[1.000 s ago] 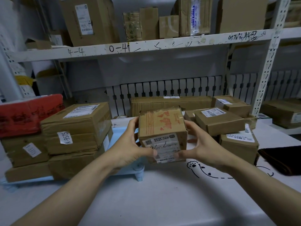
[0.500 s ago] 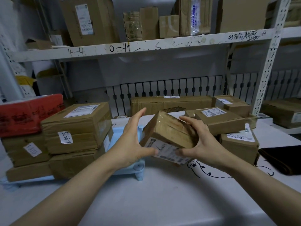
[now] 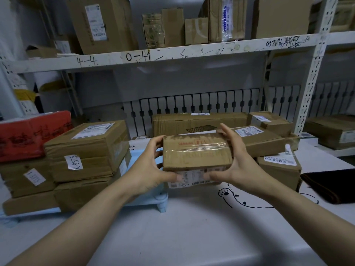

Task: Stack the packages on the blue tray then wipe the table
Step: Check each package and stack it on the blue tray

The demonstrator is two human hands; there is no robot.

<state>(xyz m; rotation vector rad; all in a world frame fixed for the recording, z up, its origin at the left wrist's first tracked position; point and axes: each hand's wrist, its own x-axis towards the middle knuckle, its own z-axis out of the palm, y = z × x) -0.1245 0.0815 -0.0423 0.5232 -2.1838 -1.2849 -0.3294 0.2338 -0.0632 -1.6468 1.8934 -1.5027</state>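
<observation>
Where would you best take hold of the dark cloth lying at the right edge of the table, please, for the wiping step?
Probably along the dark cloth's near left edge, reached from above with the right hand. It lies flat on the table, and that edge faces open tabletop, with a package just behind it.

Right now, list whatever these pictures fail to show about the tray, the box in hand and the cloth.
- Blue tray, head view: mostly covered by stacked boxes and the left hand; free space unclear.
- Held box: its label faces down, partly behind the right hand; print too small.
- Dark cloth: cut off by the right edge.
</observation>
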